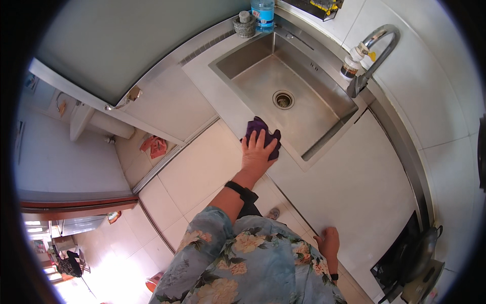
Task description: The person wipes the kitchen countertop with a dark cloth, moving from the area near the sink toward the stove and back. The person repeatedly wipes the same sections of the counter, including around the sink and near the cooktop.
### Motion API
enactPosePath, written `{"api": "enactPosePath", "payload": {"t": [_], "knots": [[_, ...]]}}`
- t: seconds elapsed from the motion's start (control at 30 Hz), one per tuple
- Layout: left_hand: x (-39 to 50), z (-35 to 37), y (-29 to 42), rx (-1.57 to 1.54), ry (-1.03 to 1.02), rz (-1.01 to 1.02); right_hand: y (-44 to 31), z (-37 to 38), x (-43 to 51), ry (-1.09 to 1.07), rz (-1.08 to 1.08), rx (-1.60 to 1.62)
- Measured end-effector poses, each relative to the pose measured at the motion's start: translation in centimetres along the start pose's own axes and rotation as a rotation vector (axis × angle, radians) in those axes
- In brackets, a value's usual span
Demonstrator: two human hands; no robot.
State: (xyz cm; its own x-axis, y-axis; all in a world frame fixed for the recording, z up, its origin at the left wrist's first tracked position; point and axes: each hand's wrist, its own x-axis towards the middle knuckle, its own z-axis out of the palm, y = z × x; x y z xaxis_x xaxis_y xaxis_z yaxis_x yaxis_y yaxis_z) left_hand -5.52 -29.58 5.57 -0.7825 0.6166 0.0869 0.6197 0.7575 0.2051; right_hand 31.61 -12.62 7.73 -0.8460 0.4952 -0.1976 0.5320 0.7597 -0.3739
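Observation:
My left hand (258, 150) presses a dark purple cloth (262, 125) against the front rim of a stainless steel sink (250, 97), with its fingers spread over the fabric. A dark band circles that wrist. My right hand (328, 241) rests at the front edge of the pale countertop (353, 174), its fingers curled and nothing visible in it. The sink basin holds no water that I can see, and its drain (283, 100) has a strainer. A curved chrome faucet (383, 53) with a white filter (353, 62) stands behind the basin.
A stone mortar (245, 27) and a blue-labelled bottle (262, 15) stand beyond the sink's far left corner. At the right lie a black cooktop (396, 250) and a dark pan (421, 254). A sliding door frame (98, 104) and a red cloth (155, 146) on the floor are to the left.

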Motion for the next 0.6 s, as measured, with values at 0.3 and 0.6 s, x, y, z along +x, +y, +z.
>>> {"api": "enactPosePath", "payload": {"t": [0.3,0.6], "knots": [[8.1,-1.7,-11.6,0.042,0.017,-0.151,-0.2,1.6,2.1,-0.201,0.313,-0.203],[17.1,-2.8,-24.1,0.108,-0.019,-0.223,0.3,3.3,2.7,-0.254,0.536,-0.28]]}}
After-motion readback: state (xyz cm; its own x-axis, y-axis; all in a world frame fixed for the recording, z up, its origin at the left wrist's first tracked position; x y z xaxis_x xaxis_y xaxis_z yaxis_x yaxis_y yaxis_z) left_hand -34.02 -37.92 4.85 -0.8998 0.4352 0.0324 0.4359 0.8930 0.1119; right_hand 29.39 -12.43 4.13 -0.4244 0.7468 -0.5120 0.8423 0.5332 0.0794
